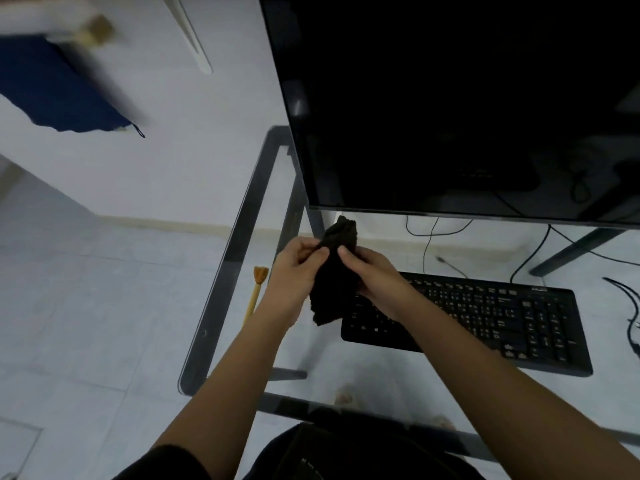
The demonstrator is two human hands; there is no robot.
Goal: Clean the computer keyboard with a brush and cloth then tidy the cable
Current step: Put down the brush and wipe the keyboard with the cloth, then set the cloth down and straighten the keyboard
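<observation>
A black cloth [335,271] hangs between both hands above the left end of the black keyboard [485,317], which lies on the glass desk [221,289]. My left hand [298,268] pinches the cloth's left edge. My right hand [374,275] grips its right side and hides part of the keyboard's left keys. A wooden-handled brush [255,292] with tan bristles lies on the glass just left of my left wrist. Black cables [526,258] trail behind the keyboard, and more cable [627,306] lies at the right edge.
A large dark monitor [450,98] stands over the back of the desk, its stand leg [575,251] behind the keyboard. The desk's metal frame runs along the left and front. White tiled floor shows through the glass. A blurred dark blue object [59,84] sits at the upper left.
</observation>
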